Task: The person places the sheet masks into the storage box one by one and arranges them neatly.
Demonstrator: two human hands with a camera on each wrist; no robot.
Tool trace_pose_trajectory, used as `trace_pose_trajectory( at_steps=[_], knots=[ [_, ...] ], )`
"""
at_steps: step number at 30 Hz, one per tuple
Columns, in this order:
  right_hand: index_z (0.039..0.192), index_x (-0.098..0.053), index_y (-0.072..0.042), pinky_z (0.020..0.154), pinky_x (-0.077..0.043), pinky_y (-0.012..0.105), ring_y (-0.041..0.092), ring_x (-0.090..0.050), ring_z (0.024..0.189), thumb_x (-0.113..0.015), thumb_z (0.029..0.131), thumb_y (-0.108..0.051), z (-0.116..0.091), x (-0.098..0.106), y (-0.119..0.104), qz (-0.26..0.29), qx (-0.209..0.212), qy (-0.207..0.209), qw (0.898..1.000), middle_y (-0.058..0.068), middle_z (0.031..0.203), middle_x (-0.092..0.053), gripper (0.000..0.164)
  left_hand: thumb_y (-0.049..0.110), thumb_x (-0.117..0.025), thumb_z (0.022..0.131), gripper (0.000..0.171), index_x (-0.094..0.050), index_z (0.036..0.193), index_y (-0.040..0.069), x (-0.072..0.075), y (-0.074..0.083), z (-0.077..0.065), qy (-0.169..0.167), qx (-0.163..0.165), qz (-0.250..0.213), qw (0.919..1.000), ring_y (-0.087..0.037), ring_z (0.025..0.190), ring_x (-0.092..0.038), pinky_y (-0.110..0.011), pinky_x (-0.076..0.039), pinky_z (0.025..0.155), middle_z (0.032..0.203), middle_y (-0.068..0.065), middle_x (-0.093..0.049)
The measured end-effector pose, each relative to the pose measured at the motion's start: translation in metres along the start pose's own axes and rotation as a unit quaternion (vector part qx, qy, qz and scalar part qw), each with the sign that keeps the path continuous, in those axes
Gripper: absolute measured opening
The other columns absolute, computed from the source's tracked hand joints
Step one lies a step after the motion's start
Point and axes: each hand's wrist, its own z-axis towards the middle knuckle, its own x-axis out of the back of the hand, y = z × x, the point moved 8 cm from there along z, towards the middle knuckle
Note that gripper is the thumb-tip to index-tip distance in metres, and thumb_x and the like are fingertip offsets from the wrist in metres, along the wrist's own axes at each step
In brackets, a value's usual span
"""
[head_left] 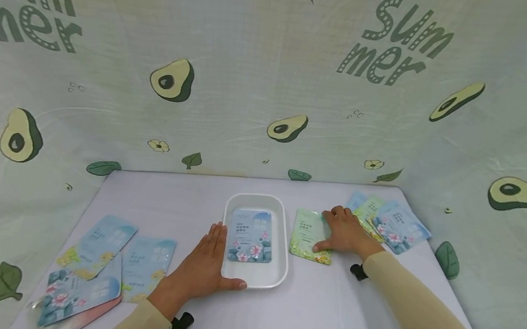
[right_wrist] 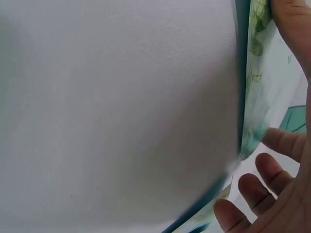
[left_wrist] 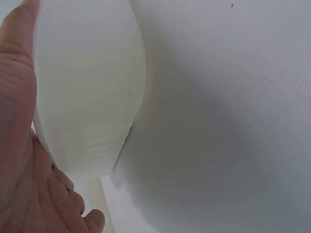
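Note:
A white tray (head_left: 254,276) with rounded corners holds one blue sachet (head_left: 251,238) printed with pink flowers. My left hand (head_left: 204,265) lies along the tray's left side, fingers straight and thumb stretched out at its front rim. The tray's wall (left_wrist: 92,87) fills much of the left wrist view beside that thumb. To the right of the tray, my right hand (head_left: 347,232) grips a flat green sachet (head_left: 306,233), thumb near its lower right corner and index finger at its upper edge. In the right wrist view the green sachet (right_wrist: 260,82) spans between thumb and index finger; the other fingers are curled.
At the back right, blue and green sachets (head_left: 399,227) overlap in a pile behind my right hand. Several more sachets (head_left: 95,248) lie overlapped at the left, a pink one (head_left: 95,318) partly underneath. A printed cloth (head_left: 234,75) hangs behind the white table (head_left: 305,319).

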Motion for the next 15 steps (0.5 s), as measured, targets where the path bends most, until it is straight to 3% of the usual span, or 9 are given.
trace_pose_trajectory(
  at_steps=[6, 15],
  knots=[
    [0.146, -0.053, -0.002, 0.101, -0.045, 0.066, 0.046, -0.047, 0.126, -0.082, 0.066, -0.083, 0.0008, 0.0023, -0.0007, 0.004, -0.002, 0.024, 1.000, 0.027, 0.145, -0.047, 0.117, 0.081, -0.076, 0.076, 0.144, -0.005, 0.167, -0.004, 0.0021, 0.0014, -0.0014, 0.001, 0.001, -0.003, 1.0000, -0.038, 0.165, -0.003, -0.057, -0.019, 0.131, 0.177, -0.021, -0.004],
    [0.146, -0.052, -0.002, 0.099, -0.045, 0.066, 0.046, -0.049, 0.124, -0.083, 0.066, -0.081, -0.0011, 0.0029, -0.0025, -0.009, 0.000, 0.027, 1.000, 0.027, 0.142, -0.052, 0.117, 0.082, -0.076, 0.075, 0.145, -0.004, 0.167, -0.003, 0.0004, 0.0002, -0.0001, -0.001, 0.003, -0.003, 1.0000, -0.038, 0.165, -0.002, -0.056, -0.019, 0.131, 0.177, -0.020, -0.004]
  ],
)
